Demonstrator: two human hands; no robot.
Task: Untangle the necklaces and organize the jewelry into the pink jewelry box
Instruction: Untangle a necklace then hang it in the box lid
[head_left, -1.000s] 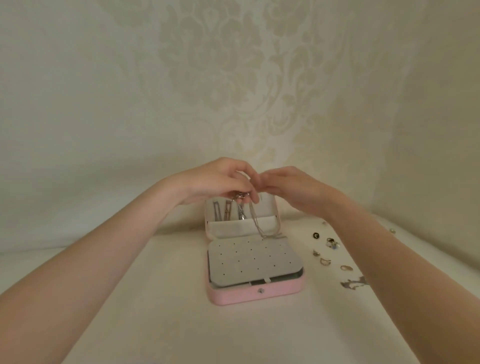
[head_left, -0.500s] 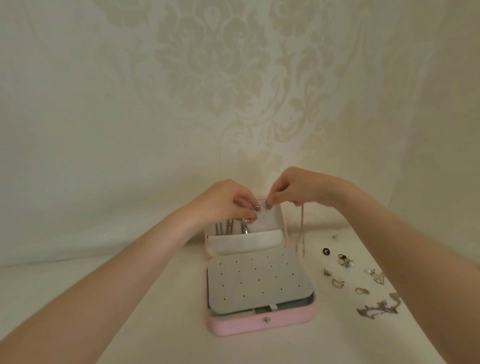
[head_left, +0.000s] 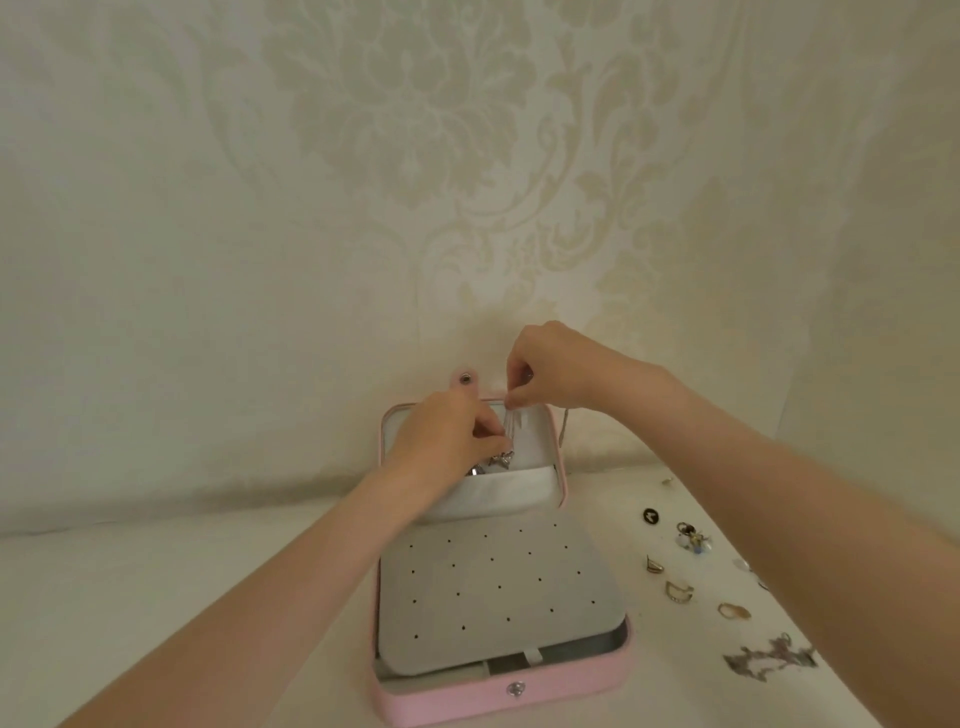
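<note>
Soft, warm, even light, fairly dim and without glare; only faint shadows. Wide-angle bending curves the edges. The whole view is slightly soft, with fine detail smeared.

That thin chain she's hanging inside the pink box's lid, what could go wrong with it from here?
Both hands pinch the chain at the top of the open lid: the left hand lower, the right hand above. Pendants already hang close by, so it might tangle with them. A strand trails over the lid's right edge and could snag. The right forearm passes above loose rings and may sweep them.
</note>
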